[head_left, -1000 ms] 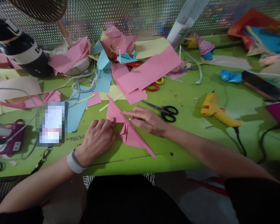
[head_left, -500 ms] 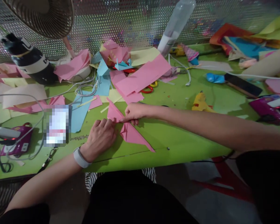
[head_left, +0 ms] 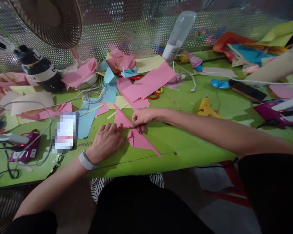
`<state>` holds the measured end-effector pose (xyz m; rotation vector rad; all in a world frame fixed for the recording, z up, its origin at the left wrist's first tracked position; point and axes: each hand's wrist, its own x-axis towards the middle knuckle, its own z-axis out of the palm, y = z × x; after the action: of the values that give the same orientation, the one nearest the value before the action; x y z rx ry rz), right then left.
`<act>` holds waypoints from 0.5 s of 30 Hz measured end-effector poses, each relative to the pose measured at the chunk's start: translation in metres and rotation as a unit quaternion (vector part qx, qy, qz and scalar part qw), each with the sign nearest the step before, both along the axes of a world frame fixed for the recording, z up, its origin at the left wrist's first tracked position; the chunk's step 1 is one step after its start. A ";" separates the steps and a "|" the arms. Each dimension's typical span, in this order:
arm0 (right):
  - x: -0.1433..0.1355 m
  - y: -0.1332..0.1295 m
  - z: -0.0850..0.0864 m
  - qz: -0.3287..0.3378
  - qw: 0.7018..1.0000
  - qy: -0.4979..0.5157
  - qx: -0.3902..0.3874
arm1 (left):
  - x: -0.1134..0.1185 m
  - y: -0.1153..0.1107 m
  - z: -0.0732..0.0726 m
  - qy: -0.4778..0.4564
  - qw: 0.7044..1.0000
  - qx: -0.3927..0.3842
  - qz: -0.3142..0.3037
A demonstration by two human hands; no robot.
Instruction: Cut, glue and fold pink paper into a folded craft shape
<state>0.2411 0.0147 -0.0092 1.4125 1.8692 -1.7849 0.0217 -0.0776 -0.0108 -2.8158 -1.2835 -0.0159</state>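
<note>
A folded pink paper (head_left: 143,142) with pointed ends lies on the green tabletop between my hands. Its upper part rises to a tip beyond my fingers, and its lower part has a small opened fold and a narrow point towards the table's front edge. My left hand (head_left: 107,140), with a pale band on the wrist, has bent fingers closed on the left edge of the paper. Closed in a pinch at the paper's middle, my right hand (head_left: 142,119) meets the left fingertips. The fingers cover the crease between them.
Loose pink sheets (head_left: 148,83) lie behind, over red-handled scissors (head_left: 152,95). To the left are a phone (head_left: 63,132), a purple power strip (head_left: 26,148), a black bottle (head_left: 42,70) and a fan (head_left: 48,19). A yellow glue gun (head_left: 206,107) lies right, near a dark phone-like object (head_left: 246,90).
The camera view has shifted slightly. My right fingertips have drawn back a little to the right along the paper's middle; my left hand stays at its edge.
</note>
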 end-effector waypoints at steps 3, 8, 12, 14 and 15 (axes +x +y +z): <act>-0.001 0.002 0.001 0.000 1.000 0.004 -0.012 | -0.006 0.013 0.014 -0.083 0.993 -0.082 0.012; -0.003 0.003 0.003 0.000 1.000 0.003 -0.019 | 0.004 0.040 0.035 -0.171 0.952 -0.211 0.137; -0.002 0.004 0.002 0.014 1.000 0.007 -0.009 | 0.020 0.057 0.027 -0.152 0.883 -0.405 0.179; -0.002 0.004 0.001 0.014 1.000 0.000 -0.004 | 0.024 0.063 0.018 -0.160 0.853 -0.456 0.198; -0.002 0.004 0.001 0.012 1.000 -0.005 -0.003 | 0.025 0.065 0.015 -0.162 0.840 -0.475 0.205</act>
<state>0.2392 0.0191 -0.0080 1.3887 1.8659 -1.7687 0.0468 -0.0127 0.0040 -3.2522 -2.5506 0.2371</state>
